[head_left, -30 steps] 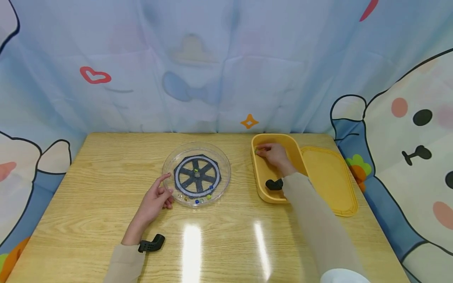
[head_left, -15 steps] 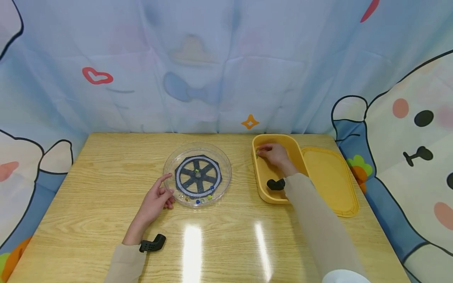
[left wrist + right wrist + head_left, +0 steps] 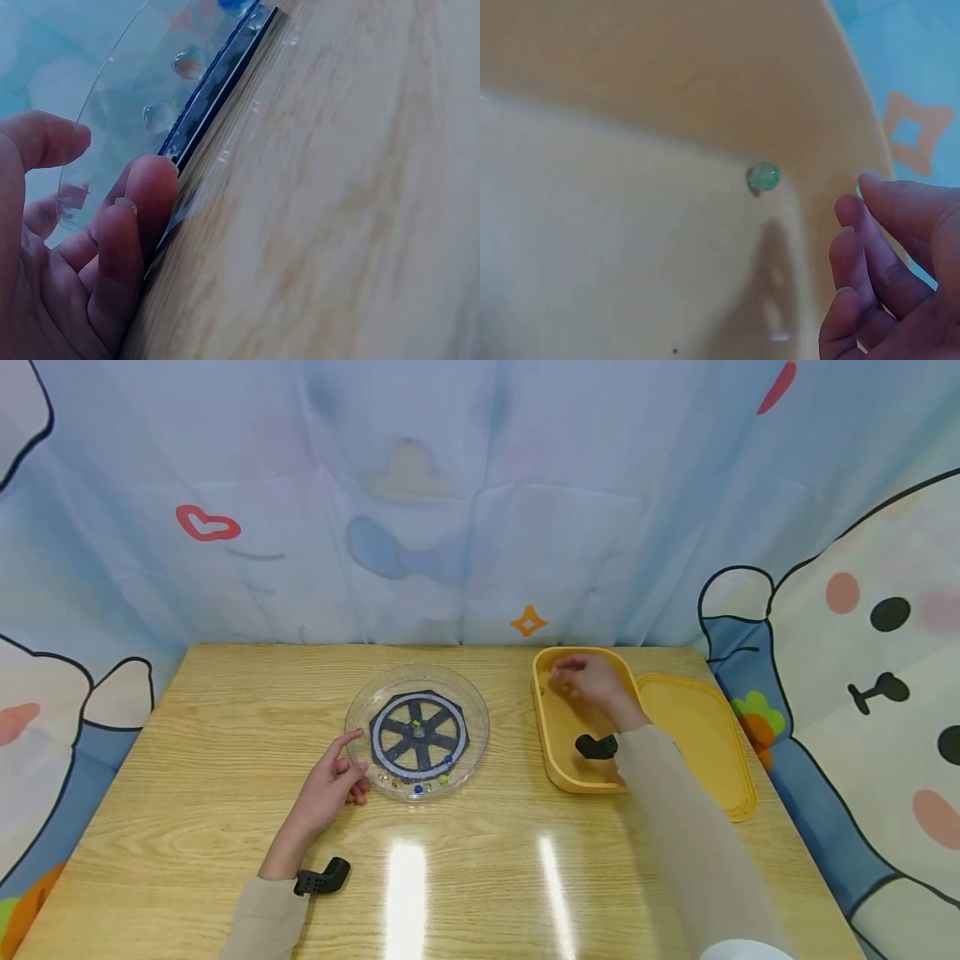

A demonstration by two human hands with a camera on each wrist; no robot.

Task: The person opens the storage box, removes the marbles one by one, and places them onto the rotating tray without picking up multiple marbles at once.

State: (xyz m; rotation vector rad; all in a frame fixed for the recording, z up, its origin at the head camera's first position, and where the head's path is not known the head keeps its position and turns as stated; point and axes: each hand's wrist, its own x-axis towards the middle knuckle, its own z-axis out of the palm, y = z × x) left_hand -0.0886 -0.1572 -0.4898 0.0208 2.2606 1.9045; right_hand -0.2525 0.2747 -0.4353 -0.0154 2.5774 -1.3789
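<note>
A round clear plastic dish [image 3: 474, 727] with a dark wheel-shaped pattern lies on the table. Several small marbles, among them a blue marble [image 3: 418, 790], sit along its near side. At its left rim, my left hand [image 3: 327, 785] holds the edge with thumb and index finger. Inside the yellow box [image 3: 558, 752], my right hand [image 3: 592, 681] pinches a small pale marble [image 3: 859, 192] between thumb and fingertip; it is mostly hidden. A green marble [image 3: 764, 176] lies on the box floor by the wall, apart from the fingers.
Right of the box lies its yellow lid [image 3: 705, 743], partly behind the right sleeve. A printed curtain [image 3: 420, 527] hangs at the table's far edge and sides. Each wrist wears a black camera, such as the left wrist camera [image 3: 322, 877].
My right hand has drawn slightly right and back from the box's left wall, uncovering the green marble. The left hand and the dish stay where they were.
</note>
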